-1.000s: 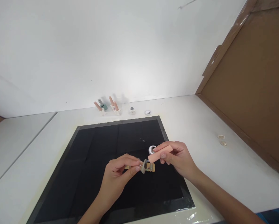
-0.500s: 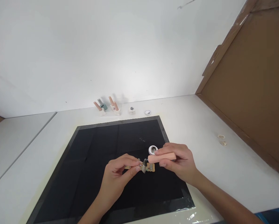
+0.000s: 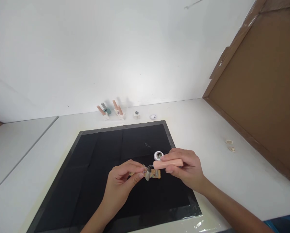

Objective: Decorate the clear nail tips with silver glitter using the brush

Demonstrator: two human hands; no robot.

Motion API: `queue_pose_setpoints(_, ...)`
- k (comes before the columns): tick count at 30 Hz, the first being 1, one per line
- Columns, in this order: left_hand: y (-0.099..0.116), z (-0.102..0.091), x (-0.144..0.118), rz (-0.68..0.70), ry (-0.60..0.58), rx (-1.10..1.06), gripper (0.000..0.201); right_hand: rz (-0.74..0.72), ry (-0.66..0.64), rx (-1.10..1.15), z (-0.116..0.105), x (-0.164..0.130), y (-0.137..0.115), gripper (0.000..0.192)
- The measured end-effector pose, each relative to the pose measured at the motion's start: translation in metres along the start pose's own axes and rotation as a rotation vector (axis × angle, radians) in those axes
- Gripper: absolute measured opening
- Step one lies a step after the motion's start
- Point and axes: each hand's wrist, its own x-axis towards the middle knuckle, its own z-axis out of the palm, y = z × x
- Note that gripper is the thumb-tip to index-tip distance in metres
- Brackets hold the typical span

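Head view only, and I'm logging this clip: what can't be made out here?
- Small grey piece pinched in the left hand: too small to identify; fingers cover part of it.
- Tip of the pink stick in the right hand: whether it touches the piece is unclear.
- Contents of the white cup: too small, partly behind the fingers.
- Items by the back wall: too far to identify.

Mat on table, cap on mat

White wall behind white table, cardboard panel right
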Motion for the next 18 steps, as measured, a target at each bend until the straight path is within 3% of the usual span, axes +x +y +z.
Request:
queue_pose_setpoints(10, -0.0025, -0.0025, -0.0017, 0.014, -0.021, -0.01, 0.022, 0.042, 0.035, 0.001, 0.001, -0.0008, 0.0009, 0.013)
queue_pose_setpoints(14, -0.0031, -0.0023, -0.0019, 0.032, -0.018, -0.019, 0.022, 0.139, 0.089, 0.032, 0.0006, -0.0004, 0.0005, 0.013)
queue_pose_setpoints(18, -0.0021, -0.0011, -0.0016, 0.038, 0.0, -0.017, 0.022, 0.269, 0.141, 0.244, -0.0003, -0.0018, 0.0043, 0.019)
